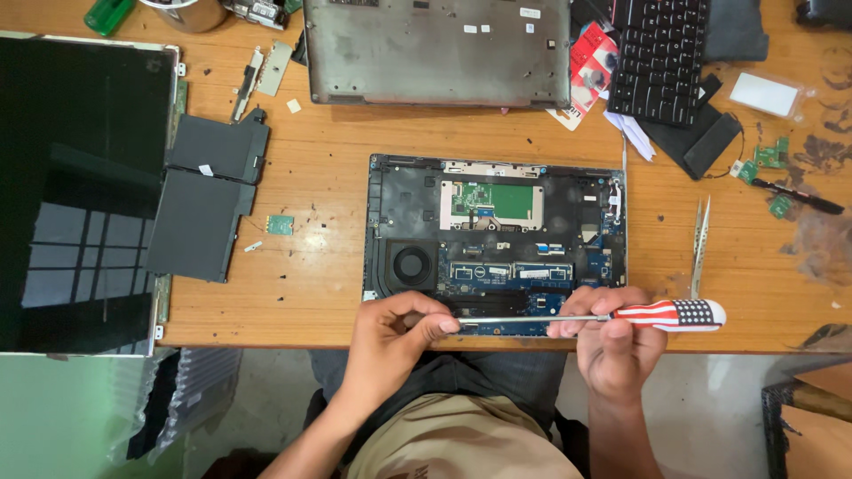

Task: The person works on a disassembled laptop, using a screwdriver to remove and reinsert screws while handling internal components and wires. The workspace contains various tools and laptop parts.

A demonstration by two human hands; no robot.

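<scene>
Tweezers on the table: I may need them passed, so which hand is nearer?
Right. The right hand lies just left of the tweezers; the left hand sits much farther left.

The orange-brown wooden desk [302, 293] looks matt and scuffed, stained dark toward its right edge. The screwdriver's slim metal shaft [532, 319] shines; its red, white and blue plastic handle [679, 314] is glossy. The black flat display panel [80, 195] at the left edge mirrors light. The grey laptop cover [435, 53] looks dull, smudged metal.

Big dark laptop screen panel [84, 191] lying flat far left of me; crumpled red-and-white packet [593, 71] up top.
</scene>
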